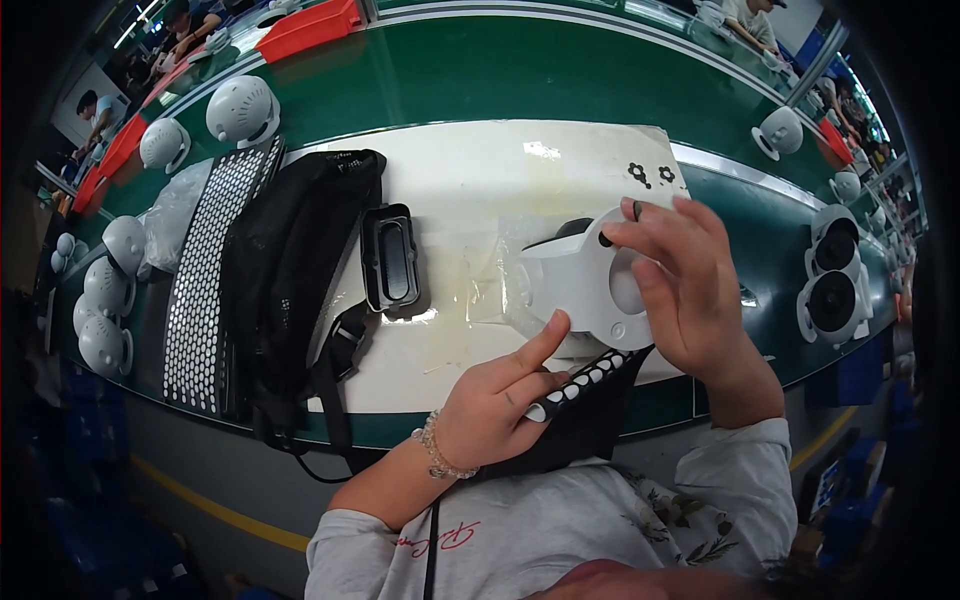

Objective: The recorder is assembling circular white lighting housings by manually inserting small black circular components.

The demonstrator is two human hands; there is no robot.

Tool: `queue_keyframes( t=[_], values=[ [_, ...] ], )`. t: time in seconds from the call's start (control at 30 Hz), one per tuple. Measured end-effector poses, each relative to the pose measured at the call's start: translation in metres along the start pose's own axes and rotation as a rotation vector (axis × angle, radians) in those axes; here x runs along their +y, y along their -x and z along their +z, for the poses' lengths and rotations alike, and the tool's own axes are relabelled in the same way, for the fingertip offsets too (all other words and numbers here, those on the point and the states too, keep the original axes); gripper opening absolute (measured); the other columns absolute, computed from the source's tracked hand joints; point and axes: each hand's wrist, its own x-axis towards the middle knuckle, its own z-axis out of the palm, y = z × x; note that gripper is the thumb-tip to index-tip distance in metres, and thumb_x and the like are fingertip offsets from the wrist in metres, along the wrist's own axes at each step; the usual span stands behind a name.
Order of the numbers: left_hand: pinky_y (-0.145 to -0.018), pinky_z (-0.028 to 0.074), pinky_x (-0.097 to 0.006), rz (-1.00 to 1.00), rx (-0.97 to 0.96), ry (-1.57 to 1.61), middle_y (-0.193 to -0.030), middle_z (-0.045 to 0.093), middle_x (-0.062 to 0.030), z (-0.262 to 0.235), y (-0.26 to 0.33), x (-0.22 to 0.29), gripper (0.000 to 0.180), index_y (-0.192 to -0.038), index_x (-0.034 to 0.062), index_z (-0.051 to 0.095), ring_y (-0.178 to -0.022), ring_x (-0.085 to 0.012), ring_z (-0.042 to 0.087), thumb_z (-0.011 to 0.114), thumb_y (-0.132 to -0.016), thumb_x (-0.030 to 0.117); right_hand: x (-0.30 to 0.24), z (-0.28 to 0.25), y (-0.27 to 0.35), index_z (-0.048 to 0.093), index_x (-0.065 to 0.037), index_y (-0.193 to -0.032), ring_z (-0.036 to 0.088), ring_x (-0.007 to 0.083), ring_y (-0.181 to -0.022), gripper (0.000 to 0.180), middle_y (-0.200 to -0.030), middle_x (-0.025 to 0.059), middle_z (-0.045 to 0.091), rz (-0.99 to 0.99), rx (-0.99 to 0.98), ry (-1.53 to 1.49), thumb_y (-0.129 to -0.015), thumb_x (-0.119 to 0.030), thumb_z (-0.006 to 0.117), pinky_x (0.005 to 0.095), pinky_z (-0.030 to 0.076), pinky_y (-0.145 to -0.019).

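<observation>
A white rounded device housing lies tilted on the work mat in front of me, its ring-shaped base turned up toward me. My right hand is curled over that base, one fingertip at a small black round pad on the rim and the thumb over the ring's hole. Another dark spot shows at a second fingertip. My left hand grips a black strip with white round spots, its thumb raised to the housing's lower edge. Part of the strip is hidden behind the housing and fingers.
Left on the cream mat stand an open black tin, a black bag and a white-dotted sheet. White round devices line the green bench's left side; others with black speaker-like faces stand right. Red bins sit beyond.
</observation>
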Motion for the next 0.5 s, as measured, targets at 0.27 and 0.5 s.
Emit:
queue_keyframes(
  t=[0.27, 0.5],
  values=[
    [-0.064, 0.049, -0.029, 0.014, 0.015, -0.022, -0.13, 0.038, -0.0196, -0.001, -0.002, 0.001, 0.029, -0.084, -0.0009, 0.055, -0.08, -0.0269, 0.061, 0.057, -0.055, -0.004, -0.013, -0.013, 0.016, 0.049, -0.008, -0.108, 0.025, 0.0344, -0.127, 0.036, -0.129, 0.0195, 0.037, 0.192, 0.055, -0.306, -0.074, -0.008, 0.062, 0.0426, 0.022, -0.101],
    [-0.065, 0.049, -0.028, 0.01, 0.043, 0.003, -0.13, 0.038, -0.0192, 0.003, 0.0, -0.002, 0.028, -0.085, -0.0003, 0.057, -0.086, -0.0267, 0.061, 0.06, -0.058, -0.002, -0.027, -0.008, 0.021, 0.056, -0.007, -0.081, 0.015, 0.035, -0.13, 0.004, -0.134, 0.0154, 0.032, 0.331, -0.11, -0.249, -0.077, -0.008, 0.057, 0.0428, 0.02, -0.098]
  ],
)
